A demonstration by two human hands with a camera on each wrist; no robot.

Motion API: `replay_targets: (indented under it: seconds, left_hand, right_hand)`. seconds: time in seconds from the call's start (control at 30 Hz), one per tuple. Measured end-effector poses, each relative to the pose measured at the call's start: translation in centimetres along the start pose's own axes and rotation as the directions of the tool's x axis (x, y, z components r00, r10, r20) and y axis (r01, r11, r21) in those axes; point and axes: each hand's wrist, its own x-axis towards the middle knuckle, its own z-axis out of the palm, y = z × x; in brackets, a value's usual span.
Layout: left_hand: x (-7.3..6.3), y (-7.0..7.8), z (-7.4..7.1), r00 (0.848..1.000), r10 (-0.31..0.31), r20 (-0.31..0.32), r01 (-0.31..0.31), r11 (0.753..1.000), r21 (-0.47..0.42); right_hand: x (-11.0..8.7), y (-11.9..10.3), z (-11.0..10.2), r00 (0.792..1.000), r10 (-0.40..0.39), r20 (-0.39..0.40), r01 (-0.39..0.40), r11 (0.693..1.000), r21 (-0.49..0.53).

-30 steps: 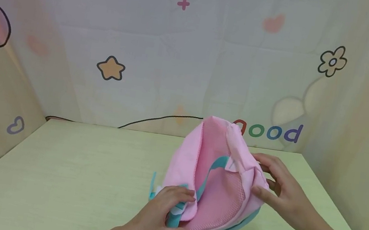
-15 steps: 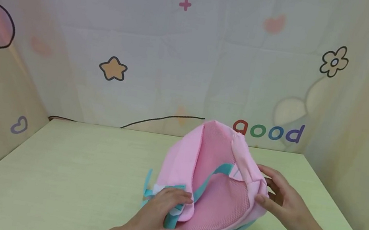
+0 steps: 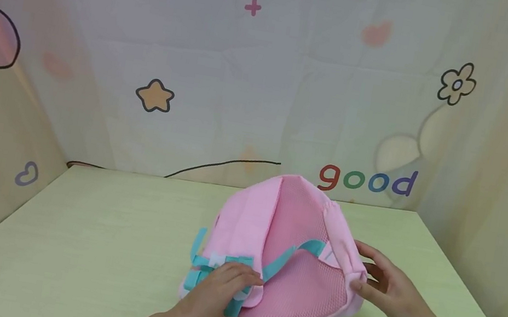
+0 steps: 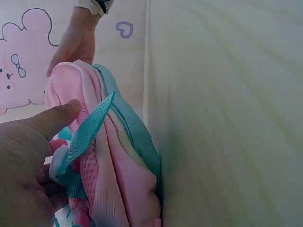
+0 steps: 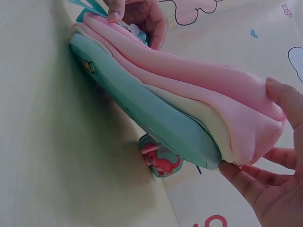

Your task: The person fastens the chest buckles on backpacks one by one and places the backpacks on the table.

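Observation:
A pink child's backpack (image 3: 296,298) leans over the table, its mesh back panel and shoulder straps facing up toward me. Teal webbing (image 3: 274,267) crosses the panel. My left hand (image 3: 212,299) grips the lower left shoulder strap and its webbing, with the thumb over the pink mesh in the left wrist view. On the other side, my right hand (image 3: 397,295) holds the bag's right corner between thumb and fingers. The right wrist view shows the teal front (image 5: 142,106) facing the table, and a red dinosaur charm (image 5: 163,158) below it.
The pale green table (image 3: 86,243) extends left and behind the bag. A printed curtain (image 3: 190,59) with a star, a flower and the word "good" rises at the table's back edge, and similar cloth hangs at both sides.
The backpack has tipped lower and shifted left, so more of its mesh back shows. My right hand has moved down with its corner; the left hand keeps nearly the same place.

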Motion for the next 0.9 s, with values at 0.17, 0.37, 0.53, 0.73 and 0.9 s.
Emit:
replay_targets:
  seconds: [0.17,0.37,0.53,0.73,0.9]
  left_hand:
    - [0.0,0.0,-0.1,1.0,0.001,0.025,-0.002,0.999,0.04]
    - [0.0,0.0,-0.3,0.996,-0.025,0.083,0.018,0.997,0.079]
    - [0.0,0.0,-0.6,0.989,-0.052,0.139,0.041,0.995,0.087]
    - [-0.1,0.1,-0.8,0.979,-0.066,0.193,0.048,0.994,0.094]
    - [-0.1,0.0,-0.8,0.971,-0.094,0.221,0.076,0.993,0.087]
  right_hand:
    - [-0.1,0.9,0.1,0.999,-0.024,0.023,0.024,1.0,0.014]
    - [-0.1,2.0,0.5,0.999,-0.021,0.042,0.021,1.0,-0.007]
    - [-0.2,3.3,1.2,0.996,0.054,0.069,-0.052,0.998,-0.028]
    - [-0.5,4.8,1.9,0.993,0.073,0.098,-0.069,0.996,-0.049]
    - [-0.5,5.1,2.0,0.992,0.077,0.101,-0.07,0.995,-0.073]
